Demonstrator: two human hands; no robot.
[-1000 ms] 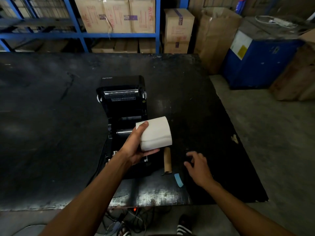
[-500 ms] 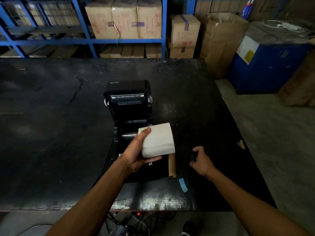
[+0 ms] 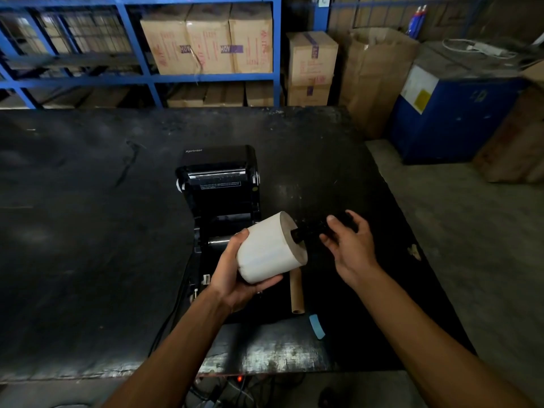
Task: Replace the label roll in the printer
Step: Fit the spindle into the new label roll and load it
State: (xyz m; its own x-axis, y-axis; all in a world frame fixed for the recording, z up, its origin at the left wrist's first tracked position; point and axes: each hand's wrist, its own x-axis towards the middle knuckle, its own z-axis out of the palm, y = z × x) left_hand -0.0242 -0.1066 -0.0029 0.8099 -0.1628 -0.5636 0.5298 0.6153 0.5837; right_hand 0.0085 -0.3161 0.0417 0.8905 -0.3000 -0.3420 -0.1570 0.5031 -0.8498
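Head view. Dark worn table (image 3: 88, 231), blue shelving (image 3: 276, 48) with cardboard boxes (image 3: 206, 39) at 12 o'clock, blue bin (image 3: 447, 113) at 2 o'clock. Black printer (image 3: 219, 184) near centre, lid open and tipped back, bay exposed.

Left hand (image 3: 232, 275) wrapped round white label roll (image 3: 270, 248), thumb over top, fingers curled under, held up over printer's front half, roughly 6 o'clock of the open bay. Right hand (image 3: 350, 245) at 3 o'clock of roll, fingers partly curled round a dark spindle (image 3: 321, 228) whose tip sits at or just inside roll's core hole; too dark to tell how firm the pinch is or how deep the tip goes.

Roll's long axis runs roughly 8-to-2 o'clock, core end facing 2 o'clock toward right hand and tilted slightly up. Not yet aligned with bay, which lies across printer.

Empty cardboard core (image 3: 296, 293) flat on table at 5 o'clock of roll, axis 12-to-6. Blue scrap (image 3: 317, 325) just beyond it at table's near edge.

Risks, judged: spindle off-axis, jamming or denting core; roll slipping from one-handed hold onto printer; outer wrap loosening; roll seated reversed so labels feed wrong face up; old core knocked off near edge.
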